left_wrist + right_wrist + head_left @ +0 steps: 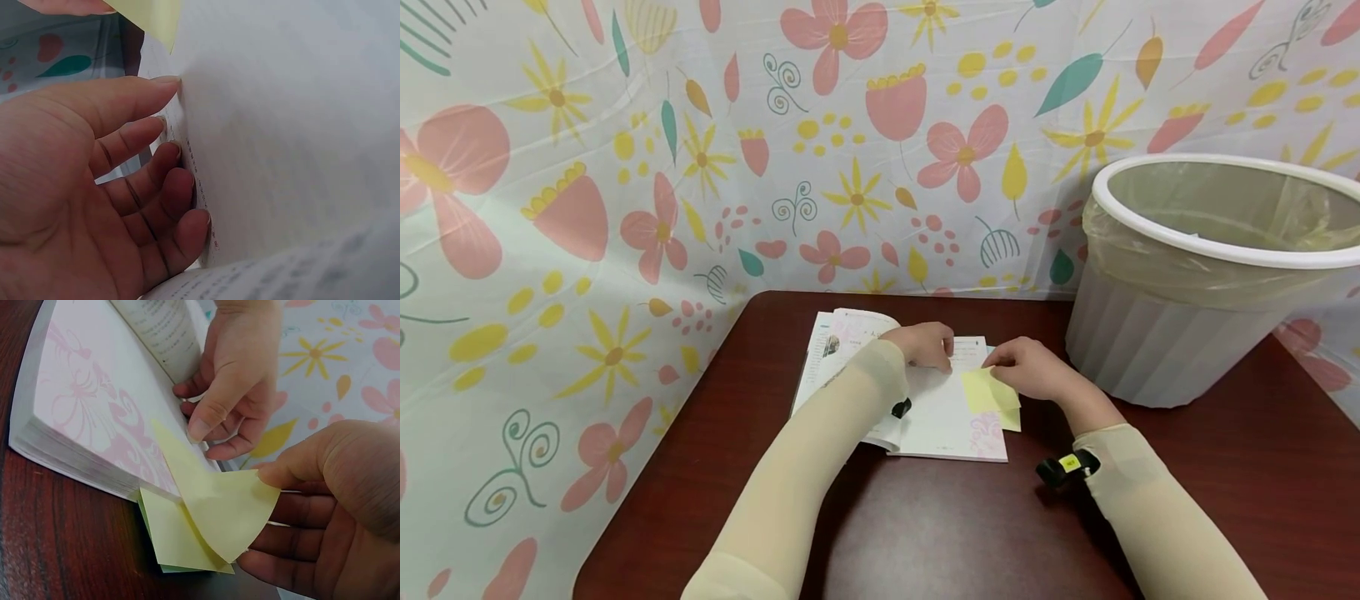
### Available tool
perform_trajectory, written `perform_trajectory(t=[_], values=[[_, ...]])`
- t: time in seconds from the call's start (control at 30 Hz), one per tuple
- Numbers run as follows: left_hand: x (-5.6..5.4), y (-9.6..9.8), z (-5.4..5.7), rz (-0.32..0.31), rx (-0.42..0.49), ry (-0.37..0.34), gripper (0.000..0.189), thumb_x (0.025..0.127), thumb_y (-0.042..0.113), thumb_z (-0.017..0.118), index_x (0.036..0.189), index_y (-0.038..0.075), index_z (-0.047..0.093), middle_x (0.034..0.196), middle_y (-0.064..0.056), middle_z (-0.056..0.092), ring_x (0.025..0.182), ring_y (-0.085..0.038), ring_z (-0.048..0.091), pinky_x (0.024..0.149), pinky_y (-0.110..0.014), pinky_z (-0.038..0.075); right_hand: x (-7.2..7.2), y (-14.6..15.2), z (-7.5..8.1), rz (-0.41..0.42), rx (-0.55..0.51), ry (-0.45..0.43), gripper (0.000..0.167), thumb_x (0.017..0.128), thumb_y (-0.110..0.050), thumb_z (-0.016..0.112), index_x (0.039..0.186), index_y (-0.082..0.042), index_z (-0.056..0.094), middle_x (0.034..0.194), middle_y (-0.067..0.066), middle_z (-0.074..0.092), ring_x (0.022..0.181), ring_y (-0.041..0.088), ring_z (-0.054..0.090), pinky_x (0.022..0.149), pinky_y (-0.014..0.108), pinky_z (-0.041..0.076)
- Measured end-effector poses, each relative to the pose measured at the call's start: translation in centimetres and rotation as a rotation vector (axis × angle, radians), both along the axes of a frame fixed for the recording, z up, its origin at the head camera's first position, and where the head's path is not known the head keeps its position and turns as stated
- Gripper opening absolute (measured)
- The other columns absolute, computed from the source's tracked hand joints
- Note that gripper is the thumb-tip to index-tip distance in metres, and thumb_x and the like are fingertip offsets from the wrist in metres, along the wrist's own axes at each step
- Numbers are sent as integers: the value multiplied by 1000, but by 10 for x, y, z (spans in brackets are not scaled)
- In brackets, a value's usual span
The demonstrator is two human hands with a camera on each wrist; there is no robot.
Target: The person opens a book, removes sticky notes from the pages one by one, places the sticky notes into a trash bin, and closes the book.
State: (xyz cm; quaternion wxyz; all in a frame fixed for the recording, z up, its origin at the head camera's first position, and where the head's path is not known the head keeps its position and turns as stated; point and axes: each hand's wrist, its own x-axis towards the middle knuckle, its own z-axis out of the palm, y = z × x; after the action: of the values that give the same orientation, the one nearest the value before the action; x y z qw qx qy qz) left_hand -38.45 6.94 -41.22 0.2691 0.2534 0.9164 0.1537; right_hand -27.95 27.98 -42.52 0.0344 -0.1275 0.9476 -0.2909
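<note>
An open book (936, 425) lies on the table, its right page white with a pink floral print in the lower corner. My left hand (925, 343) rests its fingertips on that page, the fingers loosely bent with nothing between them, as the left wrist view shows. At the book's right edge, my right hand (1036, 371) pinches a yellow sticky note (228, 497) between thumb and fingers. The note is bent, and one end reaches over the page. Another yellow note (172, 531) sticks out from beneath the book's edge, with a greenish sheet under it.
A tall light-grey waste bin (1138, 333) with a white rim and a plastic liner stands at the back right of the dark red-brown table (917, 533). Behind the table hangs a flower-patterned cloth (722, 208). The book's left pages (850, 333) curve upward.
</note>
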Motion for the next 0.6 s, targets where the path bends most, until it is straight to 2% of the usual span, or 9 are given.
perform_trajectory(t=[0.13, 0.37, 0.6], values=[[0, 0, 0, 4, -6, 5, 23, 88, 31, 80, 102, 24, 63, 99, 2, 61, 53, -14, 47, 53, -29, 40, 1, 1, 2, 31, 3, 4, 23, 96, -11, 62, 109, -9, 80, 113, 12, 77, 101, 25, 69, 86, 45, 57], [1, -1, 1, 12, 3, 9, 24, 88, 31, 80, 103, 24, 63, 98, 2, 62, 53, -14, 46, 53, -28, 39, 2, 2, 4, 65, -16, -2, 22, 95, -9, 62, 107, -7, 81, 110, 12, 77, 92, 18, 67, 78, 34, 55], [2, -1, 1, 28, -7, -3, 25, 88, 32, 80, 103, 25, 63, 98, 2, 61, 54, -14, 45, 54, -29, 39, 3, 1, 7, 107, -49, -8, 22, 94, -7, 62, 105, -5, 81, 105, 10, 78, 83, 15, 63, 74, 32, 53]])
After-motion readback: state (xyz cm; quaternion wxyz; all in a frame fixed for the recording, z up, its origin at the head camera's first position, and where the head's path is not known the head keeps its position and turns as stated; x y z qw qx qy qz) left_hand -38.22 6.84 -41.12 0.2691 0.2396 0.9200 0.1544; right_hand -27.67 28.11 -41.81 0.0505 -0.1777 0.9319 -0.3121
